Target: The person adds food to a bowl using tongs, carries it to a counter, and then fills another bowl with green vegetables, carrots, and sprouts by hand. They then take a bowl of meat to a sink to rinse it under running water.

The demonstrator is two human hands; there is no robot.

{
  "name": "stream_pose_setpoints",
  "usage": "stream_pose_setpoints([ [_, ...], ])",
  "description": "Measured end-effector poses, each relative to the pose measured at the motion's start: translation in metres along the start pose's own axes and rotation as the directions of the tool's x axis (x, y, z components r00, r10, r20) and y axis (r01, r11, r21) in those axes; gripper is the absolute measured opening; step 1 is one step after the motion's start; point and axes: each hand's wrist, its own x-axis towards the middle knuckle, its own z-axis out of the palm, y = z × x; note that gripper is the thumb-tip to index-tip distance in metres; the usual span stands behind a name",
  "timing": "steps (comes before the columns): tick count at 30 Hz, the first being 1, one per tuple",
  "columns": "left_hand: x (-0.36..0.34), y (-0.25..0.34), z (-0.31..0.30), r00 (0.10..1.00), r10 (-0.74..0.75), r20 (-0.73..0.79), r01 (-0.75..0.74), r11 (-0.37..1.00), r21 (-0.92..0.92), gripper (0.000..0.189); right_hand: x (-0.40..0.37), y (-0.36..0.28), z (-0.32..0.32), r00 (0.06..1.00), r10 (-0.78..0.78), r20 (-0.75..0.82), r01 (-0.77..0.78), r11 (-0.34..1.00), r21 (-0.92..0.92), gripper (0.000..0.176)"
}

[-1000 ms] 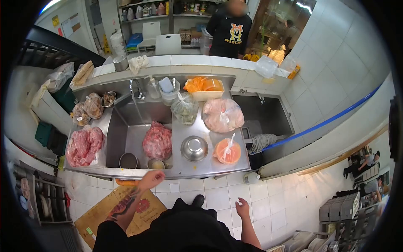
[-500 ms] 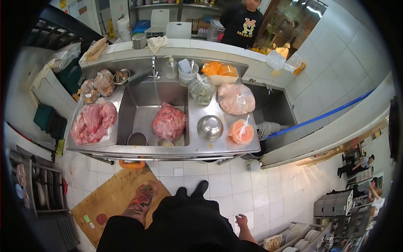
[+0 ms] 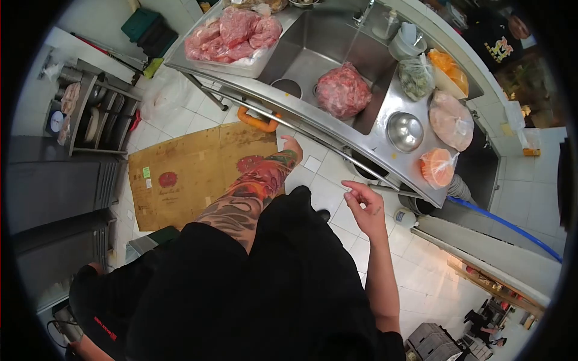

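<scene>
My left hand (image 3: 293,147), at the end of a tattooed forearm, hangs in front of the sink counter's rail, fingers loosely apart and holding nothing. Nearer the counter's right part, my right hand (image 3: 366,207) is raised with thumb and fingers apart, also empty. Neither hand touches anything. In the steel sink (image 3: 304,51) lies a plastic bag of raw red meat (image 3: 344,90) under the faucet (image 3: 363,12). To its left is a white tub (image 3: 241,67) heaped with pink raw meat (image 3: 233,35). A steel bowl (image 3: 405,132) sits on the right counter.
Bagged orange food (image 3: 437,168), a bag of pale meat (image 3: 451,120) and a bag of greens (image 3: 415,78) are on the counter. Flattened cardboard (image 3: 198,162) covers the floor. A person in black (image 3: 114,307) is close at lower left. A blue hose (image 3: 512,220) runs right.
My view has turned, shifting the sink up and right. Both hands have risen toward the counter. A person in black now appears at lower left.
</scene>
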Motion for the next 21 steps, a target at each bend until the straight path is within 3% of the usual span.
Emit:
stream_pose_setpoints([
  [2, 0.003, 0.000, 0.007, 0.999, -0.032, 0.002, 0.032, 0.999, 0.035, 0.037, 0.006, -0.029, 0.009, 0.986, -0.066, 0.153, 0.076, 0.995, -0.064, 0.027],
  [5, 0.005, -0.008, 0.007, 0.995, -0.094, 0.024, 0.093, 0.995, 0.043, 0.040, 0.007, -0.058, 0.029, 0.963, -0.095, 0.251, 0.095, 0.995, 0.014, 0.030],
  [7, -0.006, -0.014, -0.002, 0.995, -0.080, 0.063, 0.078, 0.997, 0.026, 0.042, 0.008, -0.068, 0.040, 0.926, -0.188, 0.328, 0.171, 0.982, 0.081, 0.033],
  [10, 0.012, -0.023, -0.002, 0.990, -0.059, 0.130, 0.060, 0.998, -0.005, 0.045, 0.011, -0.078, 0.052, 0.888, -0.205, 0.413, 0.161, 0.977, 0.140, 0.036],
  [12, 0.048, -0.020, 0.012, 0.950, -0.065, 0.306, 0.085, 0.995, -0.053, 0.046, 0.014, -0.081, 0.055, 0.867, -0.208, 0.452, 0.137, 0.973, 0.186, 0.040],
  [13, -0.049, -0.022, -0.048, 0.998, -0.016, 0.061, 0.020, 0.998, -0.063, 0.037, 0.015, -0.083, 0.057, 0.859, -0.186, 0.477, 0.082, 0.970, 0.230, 0.044],
  [17, -0.073, -0.030, -0.075, 0.990, 0.122, -0.069, -0.131, 0.981, -0.145, 0.021, 0.019, -0.083, 0.064, 0.833, -0.176, 0.525, -0.026, 0.935, 0.354, 0.049],
  [21, -0.079, -0.038, -0.096, 0.975, 0.200, -0.094, -0.217, 0.947, -0.238, 0.027, 0.026, -0.089, 0.068, 0.804, -0.168, 0.570, -0.072, 0.925, 0.374, 0.052],
])
